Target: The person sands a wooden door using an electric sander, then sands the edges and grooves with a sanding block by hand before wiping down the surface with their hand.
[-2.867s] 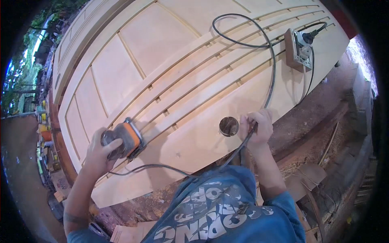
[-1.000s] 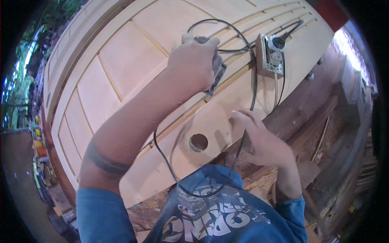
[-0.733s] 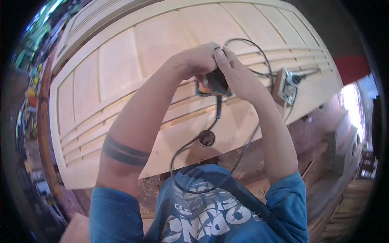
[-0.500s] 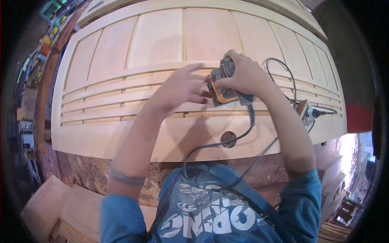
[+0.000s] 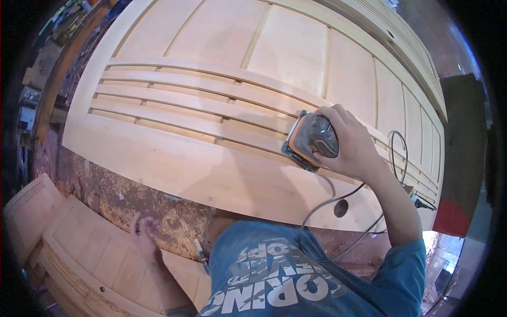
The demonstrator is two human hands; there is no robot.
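My right hand (image 5: 351, 140) is wrapped around an orange and dark grey electric sander (image 5: 319, 138). The sander is tilted on edge over the slats of a pale wooden door (image 5: 195, 164), its flat pad facing left. Whether the pad touches the wood I cannot tell. A dark cord (image 5: 312, 211) loops from the sander toward my shirt. Down at the left, off the door's near edge, my left hand (image 5: 145, 232) is somewhat blurred, its fingers loosely apart and nothing visible in them. A round hole (image 5: 341, 208) pierces the door's near rail.
Another wooden door (image 5: 406, 47) lies beyond this one. A second plugged tool (image 5: 417, 199), partly hidden by my right arm, rests at the door's right with a cord loop (image 5: 400, 153). More wooden panels (image 5: 95, 243) stand low at the left, near sawdust (image 5: 174, 227) on the ground.
My left hand has come away from the sander and dropped down to the left, past the door's edge. The sander has turned in my right hand. The view has shifted and rotated.
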